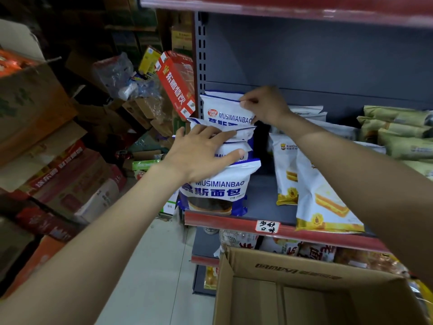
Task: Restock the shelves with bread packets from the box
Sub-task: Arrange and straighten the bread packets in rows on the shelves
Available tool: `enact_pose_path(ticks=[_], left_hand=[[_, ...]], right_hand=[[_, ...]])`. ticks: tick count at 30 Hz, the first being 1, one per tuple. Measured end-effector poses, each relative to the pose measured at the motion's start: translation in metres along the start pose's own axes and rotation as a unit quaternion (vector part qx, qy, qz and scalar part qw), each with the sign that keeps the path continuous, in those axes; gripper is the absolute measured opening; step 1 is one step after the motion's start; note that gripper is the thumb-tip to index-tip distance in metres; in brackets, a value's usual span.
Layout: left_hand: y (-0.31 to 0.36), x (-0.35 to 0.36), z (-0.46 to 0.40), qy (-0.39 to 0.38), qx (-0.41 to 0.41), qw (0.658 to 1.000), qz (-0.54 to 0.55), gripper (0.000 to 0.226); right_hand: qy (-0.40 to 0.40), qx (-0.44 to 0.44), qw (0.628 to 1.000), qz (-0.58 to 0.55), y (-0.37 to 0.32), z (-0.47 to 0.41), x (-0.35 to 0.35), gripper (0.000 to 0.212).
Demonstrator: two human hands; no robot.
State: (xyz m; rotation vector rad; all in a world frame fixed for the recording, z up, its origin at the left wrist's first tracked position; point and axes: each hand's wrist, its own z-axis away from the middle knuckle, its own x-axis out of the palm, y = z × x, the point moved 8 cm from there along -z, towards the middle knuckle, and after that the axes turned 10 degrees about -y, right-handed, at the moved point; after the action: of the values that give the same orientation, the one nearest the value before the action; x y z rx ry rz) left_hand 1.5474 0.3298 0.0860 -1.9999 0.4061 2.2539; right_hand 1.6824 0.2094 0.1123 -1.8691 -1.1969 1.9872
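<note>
Pinching rear bread packet (225,106) — right hand (264,104) | left hand (201,153) flat (grip loose) on stack

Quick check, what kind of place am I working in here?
Most likely a small grocery shop aisle: a metal shelf with a handwritten price tag, rows of bread packets, and stacked stock cartons beside it.
</note>
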Motion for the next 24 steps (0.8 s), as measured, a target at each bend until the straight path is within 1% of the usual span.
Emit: enact_pose_path(ticks=[2,4,6,9,11,13,15,17,18,20,22,23,24], left_hand=[[-0.001,0.001,0.004,0.003,-0.001,1.000,0.010,0.089],[-0.001,0.003,0.006,0.000,-0.002,1.000,0.019,0.081],[-0.001,0.005,0.004,-0.012,-0.002,1.000,0.025,0.076],[-0.002,0.007,-0.002,-0.034,-0.002,0.999,0.037,0.069],[-0.003,0.008,-0.006,-0.042,-0.003,0.998,0.043,0.065],[-0.005,0.009,-0.010,-0.045,-0.007,0.998,0.042,0.065],[-0.006,0.009,-0.013,-0.049,-0.009,0.998,0.045,0.064],[-0.006,0.009,-0.015,-0.052,-0.008,0.998,0.045,0.064],[-0.007,0.009,-0.015,-0.051,-0.007,0.998,0.044,0.064],[-0.007,0.008,-0.016,-0.049,-0.007,0.998,0.038,0.063],[-0.006,0.007,-0.017,-0.046,-0.005,0.998,0.031,0.063],[-0.006,0.007,-0.016,-0.044,-0.004,0.999,0.030,0.062],[-0.006,0.007,-0.016,-0.042,-0.003,0.999,0.030,0.062]], right_hand=[[0.006,-0.023,0.999,0.031,-0.007,-0.002,0.005,0.020],[-0.006,-0.023,0.999,0.029,-0.007,-0.005,0.008,0.021],[-0.036,-0.036,0.998,0.041,-0.008,-0.008,0.010,0.024],[-0.106,-0.069,0.987,0.095,-0.013,-0.013,0.018,0.026],[-0.126,-0.072,0.983,0.117,-0.008,-0.014,0.020,0.026],[-0.109,-0.067,0.983,0.133,0.000,-0.014,0.017,0.026],[-0.077,-0.068,0.988,0.117,0.005,-0.013,0.009,0.027],[-0.031,-0.074,0.994,0.079,0.008,-0.012,-0.004,0.027],[-0.003,-0.078,0.994,0.079,0.010,-0.014,-0.011,0.027],[0.034,-0.065,0.989,0.131,0.013,-0.020,-0.022,0.027],[0.022,-0.027,0.984,0.173,0.020,-0.028,-0.024,0.030],[-0.003,0.000,0.986,0.166,0.023,-0.032,-0.020,0.033],[-0.035,0.029,0.990,0.136,0.026,-0.035,-0.014,0.036]])
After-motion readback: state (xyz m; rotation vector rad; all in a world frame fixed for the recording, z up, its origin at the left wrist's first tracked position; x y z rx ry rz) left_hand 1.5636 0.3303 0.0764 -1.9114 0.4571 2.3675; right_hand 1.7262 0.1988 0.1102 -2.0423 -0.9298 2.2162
